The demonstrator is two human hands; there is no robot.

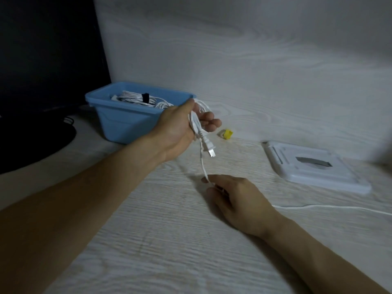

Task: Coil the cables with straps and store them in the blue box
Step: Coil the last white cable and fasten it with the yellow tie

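Strap [225, 134] beside blue box [118, 122]

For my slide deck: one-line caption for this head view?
Left hand holds white cable loops, right hand feeds slack, beside blue box.

Pale wood-grain table [169, 240] — on it: blue box [125, 122] at back left w/ coiled white cables inside, small yellow item [226, 134] just right of it (too blurry to ID, maybe a strap), flat white tray-like piece [314, 166] at right, 1 loose white cable [339, 207] trailing to the right edge, dark monitor base [31, 141] far left.
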